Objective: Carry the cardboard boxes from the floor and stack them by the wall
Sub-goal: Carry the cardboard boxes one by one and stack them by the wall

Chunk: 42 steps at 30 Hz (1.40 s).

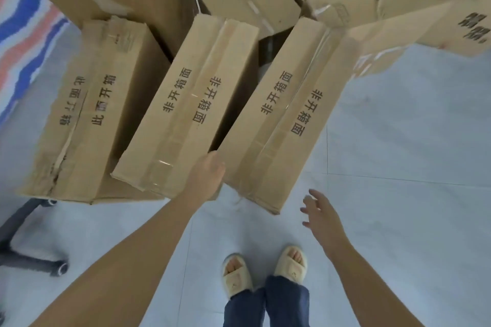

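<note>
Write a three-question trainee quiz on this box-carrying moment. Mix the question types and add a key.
1. True or false: the right hand grips a box.
2. Which long box does the left hand touch? A) the left box B) the middle box C) the right box
3. Fill in: the person's feet are in pale ____.

Key: 1 false, it hovers open beside the right box. 2 B, at its near corner. 3 slippers.

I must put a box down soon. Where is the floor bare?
Bare tile lies right of the rightmost long box, past the right hand. Crowded: left hand reaches between long boxes; chair base lower left.
</note>
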{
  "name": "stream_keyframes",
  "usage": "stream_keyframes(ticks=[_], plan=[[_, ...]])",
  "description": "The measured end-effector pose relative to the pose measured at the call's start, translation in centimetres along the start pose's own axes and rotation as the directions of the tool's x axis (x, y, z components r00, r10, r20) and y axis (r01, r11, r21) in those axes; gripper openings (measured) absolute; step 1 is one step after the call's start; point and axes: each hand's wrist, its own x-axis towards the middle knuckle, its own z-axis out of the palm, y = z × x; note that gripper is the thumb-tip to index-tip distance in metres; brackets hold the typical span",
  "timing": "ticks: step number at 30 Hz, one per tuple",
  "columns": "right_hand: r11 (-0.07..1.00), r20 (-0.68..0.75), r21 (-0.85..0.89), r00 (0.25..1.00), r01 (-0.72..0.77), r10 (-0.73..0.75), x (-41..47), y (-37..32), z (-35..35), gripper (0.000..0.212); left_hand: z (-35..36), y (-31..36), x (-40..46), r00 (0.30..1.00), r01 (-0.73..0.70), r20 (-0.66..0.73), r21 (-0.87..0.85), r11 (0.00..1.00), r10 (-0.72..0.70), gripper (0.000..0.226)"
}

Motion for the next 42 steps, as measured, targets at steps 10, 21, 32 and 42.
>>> stream_keyframes(ticks=[10,21,32,42], plan=[[0.993,0.12,0.028,0.986,-0.116,0.112,7.2,6.3,4.5,0.045,6.3,-6.8,6.1,0.989,0.13,-0.089,0.161,0.978,-0.117,0.047],[0.987,-0.108,-0.025,0.982,-0.159,0.155,5.3,9.0,-2.7,0.045,13.2,-6.2,-1.4,0.995,0.075,0.078,-0.097,0.992,-0.068,0.007],[0.955,0.101,0.236,0.982,-0.177,0.157,6.6,12.8,-3.2,0.034,15.8,-8.8,0.0,0.939,0.329,0.248,-0.441,0.835,-0.238,0.053],[0.973,-0.1,0.225,0.993,-0.043,0.067,-2.5,5.1,-6.1,0.015,9.2,-1.3,-6.7,0.939,0.338,0.215,-0.435,0.834,-0.269,0.058]])
